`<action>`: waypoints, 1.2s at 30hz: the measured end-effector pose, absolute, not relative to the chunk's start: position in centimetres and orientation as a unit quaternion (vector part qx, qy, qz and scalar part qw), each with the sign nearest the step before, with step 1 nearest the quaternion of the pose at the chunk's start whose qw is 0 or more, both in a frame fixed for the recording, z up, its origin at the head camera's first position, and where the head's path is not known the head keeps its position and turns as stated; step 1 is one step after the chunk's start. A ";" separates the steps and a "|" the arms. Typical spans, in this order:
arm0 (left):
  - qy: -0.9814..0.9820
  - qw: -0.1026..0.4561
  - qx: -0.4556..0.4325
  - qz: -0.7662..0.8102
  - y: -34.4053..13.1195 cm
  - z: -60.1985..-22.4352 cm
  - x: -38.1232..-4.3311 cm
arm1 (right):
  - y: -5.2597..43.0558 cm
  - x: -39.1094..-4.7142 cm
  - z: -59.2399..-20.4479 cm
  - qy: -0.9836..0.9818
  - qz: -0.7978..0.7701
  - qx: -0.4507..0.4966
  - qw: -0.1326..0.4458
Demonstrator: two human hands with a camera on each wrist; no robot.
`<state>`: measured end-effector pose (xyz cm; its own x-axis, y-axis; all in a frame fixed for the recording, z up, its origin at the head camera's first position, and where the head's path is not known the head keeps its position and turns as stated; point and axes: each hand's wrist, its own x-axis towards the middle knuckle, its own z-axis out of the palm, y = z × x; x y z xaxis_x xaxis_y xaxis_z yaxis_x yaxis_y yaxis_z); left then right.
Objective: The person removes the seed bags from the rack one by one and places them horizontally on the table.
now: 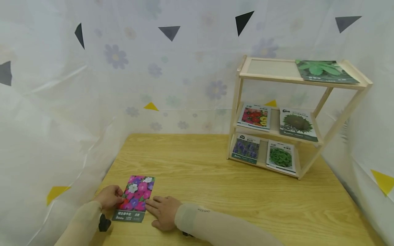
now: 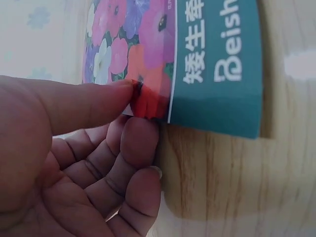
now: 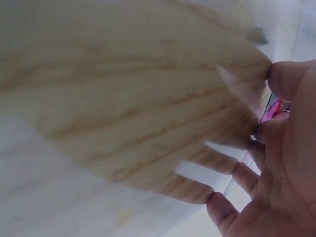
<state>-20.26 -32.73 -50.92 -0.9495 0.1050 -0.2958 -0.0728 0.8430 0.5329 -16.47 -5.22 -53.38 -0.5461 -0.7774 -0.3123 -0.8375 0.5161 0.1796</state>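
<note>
A seed packet [image 1: 135, 198] printed with pink, purple, white and red flowers lies near the front left of the table. My left hand [image 1: 108, 197] pinches its left edge; in the left wrist view the thumb [image 2: 106, 98] is on the printed face and curled fingers [image 2: 140, 143] are at the edge. My right hand [image 1: 164, 212] lies on the table with fingers spread and straight, the fingertips at the packet's right edge. In the right wrist view those fingers [image 3: 245, 178] touch the tabletop, and a pink sliver of the packet shows behind them.
A wooden three-tier shelf [image 1: 277, 81] stands at the back right of the wooden table [image 1: 191, 160]. Several packets lie on it: a green-leaf one [image 1: 326, 71] on top, red-flower [image 1: 254, 117] and sunflower [image 1: 297, 123] ones midway, purple-flower [image 1: 246, 148] and green-herb [image 1: 280, 156] ones below.
</note>
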 end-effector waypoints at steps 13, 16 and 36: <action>0.947 0.158 -0.032 0.278 -32.2 -50.0 -19.9 | -5.0 -16.4 -52.7 0.869 0.130 -0.469 0.086; 0.948 0.160 -0.036 0.274 -32.2 -49.9 -19.8 | -5.1 -16.4 -52.7 0.868 0.131 -0.471 0.085; 0.957 0.107 0.014 0.268 -30.4 -47.6 -19.2 | -2.1 -18.0 -50.0 0.851 0.037 -0.519 0.070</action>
<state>-19.18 -30.38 -47.56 -0.9768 0.0840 -0.1971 -0.0303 0.8564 0.5155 -18.01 -2.06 -49.99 -0.4519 -0.8780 -0.1578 -0.8884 0.4590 -0.0101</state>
